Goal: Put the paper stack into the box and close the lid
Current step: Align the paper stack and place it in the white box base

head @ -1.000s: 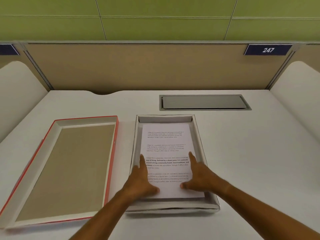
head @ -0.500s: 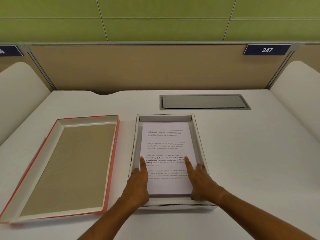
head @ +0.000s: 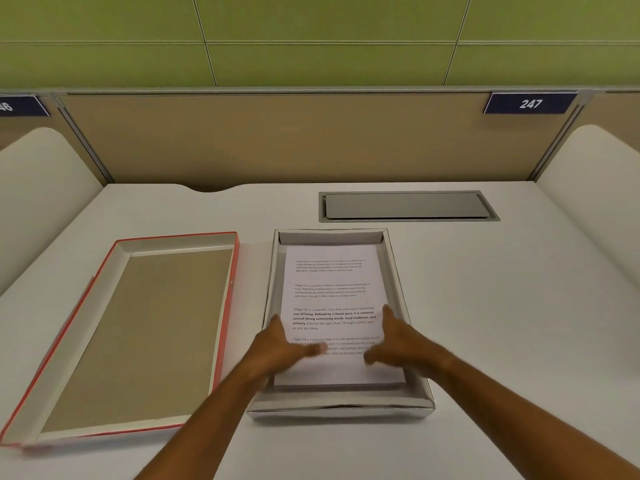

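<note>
The paper stack (head: 332,299) lies flat inside the open box (head: 341,403) on the white worktop (head: 502,306). My left hand (head: 280,344) and right hand (head: 398,341) rest on its near half, fingers (head: 388,311) spread flat, gripping nothing. The red-edged lid (head: 138,327) lies upturned just left of the box.

We are looking at a white laminate counter (head: 502,306). Lying on it side by side are an open white cardboard box (head: 341,408) and, to its left, an upturned red-edged cardboard lid (head: 138,334). A grey metal cable hatch (head: 405,206) is sitting flush behind the box.
</note>
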`<action>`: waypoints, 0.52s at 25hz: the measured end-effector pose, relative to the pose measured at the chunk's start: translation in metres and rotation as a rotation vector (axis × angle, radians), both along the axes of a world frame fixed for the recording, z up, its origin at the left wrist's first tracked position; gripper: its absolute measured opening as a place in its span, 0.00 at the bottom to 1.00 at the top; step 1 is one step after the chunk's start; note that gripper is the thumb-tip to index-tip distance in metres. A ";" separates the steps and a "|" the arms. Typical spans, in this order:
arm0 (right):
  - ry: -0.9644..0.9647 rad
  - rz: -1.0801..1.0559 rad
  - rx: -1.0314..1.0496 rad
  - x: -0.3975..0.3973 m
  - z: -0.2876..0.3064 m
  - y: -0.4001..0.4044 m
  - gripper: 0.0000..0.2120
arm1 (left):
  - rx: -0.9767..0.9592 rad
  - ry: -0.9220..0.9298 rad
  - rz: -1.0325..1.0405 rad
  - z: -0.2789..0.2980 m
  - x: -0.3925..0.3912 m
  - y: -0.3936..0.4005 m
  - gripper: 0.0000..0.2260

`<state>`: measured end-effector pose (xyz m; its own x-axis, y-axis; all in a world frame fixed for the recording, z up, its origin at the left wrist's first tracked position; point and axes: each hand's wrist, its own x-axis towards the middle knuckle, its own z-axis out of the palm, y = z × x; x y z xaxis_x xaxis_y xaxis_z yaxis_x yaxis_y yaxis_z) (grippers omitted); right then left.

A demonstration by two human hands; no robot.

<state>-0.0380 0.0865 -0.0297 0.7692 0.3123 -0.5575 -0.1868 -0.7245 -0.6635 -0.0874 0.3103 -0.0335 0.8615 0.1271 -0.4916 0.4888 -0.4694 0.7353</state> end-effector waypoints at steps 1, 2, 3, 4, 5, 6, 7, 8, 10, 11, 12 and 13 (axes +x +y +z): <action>0.000 -0.084 0.093 0.004 0.003 0.002 0.35 | -0.101 0.023 0.086 0.005 0.006 0.001 0.36; 0.006 -0.158 0.147 0.008 0.005 0.004 0.28 | -0.218 0.059 0.154 0.009 0.012 0.002 0.36; 0.037 -0.227 0.181 0.012 0.007 0.006 0.25 | -0.343 0.081 0.200 0.012 0.017 0.002 0.36; 0.090 -0.288 0.210 0.015 0.009 0.008 0.24 | -0.449 0.092 0.238 0.013 0.021 0.004 0.37; 0.141 -0.331 0.248 0.017 0.012 0.008 0.23 | -0.515 0.112 0.277 0.015 0.024 0.006 0.39; 0.178 -0.351 0.287 0.018 0.014 0.006 0.22 | -0.544 0.141 0.319 0.015 0.025 0.009 0.42; 0.206 -0.359 0.320 0.020 0.015 0.004 0.20 | -0.553 0.173 0.360 0.014 0.026 0.012 0.45; 0.228 -0.370 0.345 0.021 0.015 0.001 0.19 | -0.555 0.199 0.389 0.012 0.026 0.015 0.48; 0.234 -0.397 0.377 0.022 0.014 -0.002 0.18 | -0.567 0.217 0.413 0.010 0.028 0.020 0.51; 0.220 -0.405 0.386 0.021 0.016 -0.002 0.19 | -0.574 0.219 0.413 0.011 0.028 0.021 0.51; 0.206 -0.412 0.393 0.020 0.019 -0.001 0.19 | -0.579 0.219 0.404 0.012 0.028 0.021 0.51; 0.188 -0.422 0.396 0.018 0.021 -0.001 0.19 | -0.579 0.214 0.387 0.013 0.027 0.020 0.50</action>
<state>-0.0197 0.0859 -0.0082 0.7715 0.2131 -0.5995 -0.5444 -0.2666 -0.7953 -0.0600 0.3307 -0.0200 0.6854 0.0714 -0.7247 0.7016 0.2015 0.6835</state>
